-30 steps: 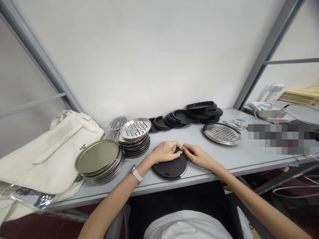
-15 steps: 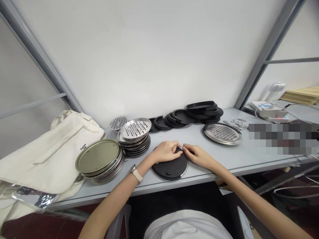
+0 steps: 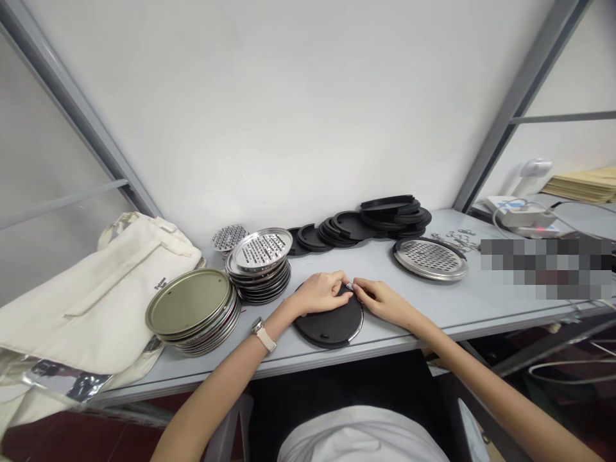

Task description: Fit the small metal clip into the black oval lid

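Note:
A round black disc [image 3: 334, 327] with a shiny strip along its right edge lies flat on the table, near the front edge. My left hand [image 3: 321, 294] rests over its upper part, thumb and forefinger closed at a small silvery metal clip [image 3: 349, 286] on the rim. From the other side, my right hand [image 3: 382, 301] pinches the same clip with its fingertips. Fingers partly cover the clip, so how it sits on the disc is hidden. Right of my hands lies a round grater [image 3: 430, 258] with a black rim along part of it.
Left stand a stack of olive-topped round plates [image 3: 190, 301] and a stack of round metal graters [image 3: 262, 250]. Black ring-shaped holders [image 3: 353, 226] are piled along the wall. Several loose metal clips [image 3: 455, 239] lie at back right. A cream bag [image 3: 96, 289] covers the table's left end.

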Demonstrator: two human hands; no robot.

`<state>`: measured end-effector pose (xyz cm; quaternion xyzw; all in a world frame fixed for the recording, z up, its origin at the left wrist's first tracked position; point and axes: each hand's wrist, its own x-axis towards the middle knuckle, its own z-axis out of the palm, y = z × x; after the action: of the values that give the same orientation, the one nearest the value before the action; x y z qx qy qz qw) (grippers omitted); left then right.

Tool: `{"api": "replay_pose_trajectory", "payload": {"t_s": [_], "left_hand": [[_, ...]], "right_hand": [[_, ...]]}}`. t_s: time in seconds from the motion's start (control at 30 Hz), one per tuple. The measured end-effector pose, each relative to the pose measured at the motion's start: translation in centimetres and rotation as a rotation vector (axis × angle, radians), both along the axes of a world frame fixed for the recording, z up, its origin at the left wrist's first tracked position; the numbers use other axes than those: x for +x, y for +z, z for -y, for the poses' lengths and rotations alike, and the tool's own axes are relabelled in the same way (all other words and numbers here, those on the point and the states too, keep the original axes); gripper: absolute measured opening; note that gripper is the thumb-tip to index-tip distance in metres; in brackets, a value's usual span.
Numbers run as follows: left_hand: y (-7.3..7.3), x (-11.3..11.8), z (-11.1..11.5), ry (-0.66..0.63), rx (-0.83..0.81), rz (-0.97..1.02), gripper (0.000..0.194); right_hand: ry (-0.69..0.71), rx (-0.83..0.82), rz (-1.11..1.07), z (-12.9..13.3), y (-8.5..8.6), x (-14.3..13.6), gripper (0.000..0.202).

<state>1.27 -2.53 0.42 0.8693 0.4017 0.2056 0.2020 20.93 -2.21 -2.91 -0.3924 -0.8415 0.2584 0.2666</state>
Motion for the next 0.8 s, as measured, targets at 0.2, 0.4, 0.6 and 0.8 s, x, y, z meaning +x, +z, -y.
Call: {"api": "replay_pose_trajectory", "payload": {"t_s": [0.2,0.4,0.6,0.8], "left_hand": [[-0.08,-0.03,-0.09,-0.009,-0.004,0.010,0.015],[-0.20,-0.16,-0.12,-0.032,0.022,0.036,0.016],[-0.05,-0.11,-0.07,-0.041,0.012,0.022,0.019],[-0.16,-0.13,-0.12,-0.051,0.018,0.037,0.014]], "right_hand": [[0.005,0.004,0.004,0.04,0.05,-0.01,0.032],[0.016,0.015,0.008,0.09,0.26,-0.01,0.034],[0.060,0.000,-0.013,0.15,0.52,0.00,0.037],[0.033,0.005,0.011,0.13,0.43,0.05,0.039]]}}
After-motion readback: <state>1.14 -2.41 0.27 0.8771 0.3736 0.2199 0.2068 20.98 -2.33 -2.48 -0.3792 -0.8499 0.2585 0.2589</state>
